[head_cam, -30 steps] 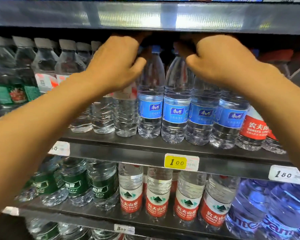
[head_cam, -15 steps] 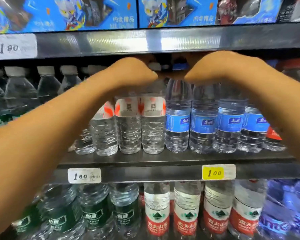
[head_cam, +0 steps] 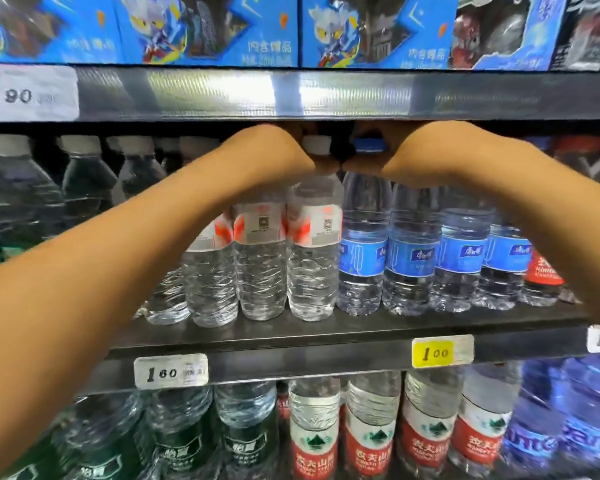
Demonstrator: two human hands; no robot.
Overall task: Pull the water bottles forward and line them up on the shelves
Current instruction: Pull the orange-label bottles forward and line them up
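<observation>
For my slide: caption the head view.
Both hands, left hand and right hand, reach over bottle tops on middle shelf.

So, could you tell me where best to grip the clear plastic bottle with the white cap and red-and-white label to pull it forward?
Probably at the neck just under the white cap, hooking fingers behind it from the front: the clear plastic bottle stands upright, hemmed in by neighbours on both sides, and little room shows under the metal shelf above.

Both hands, left and right, now reach deeper over the bottle tops; white-label bottles stand nearer the blue-label row.
</observation>
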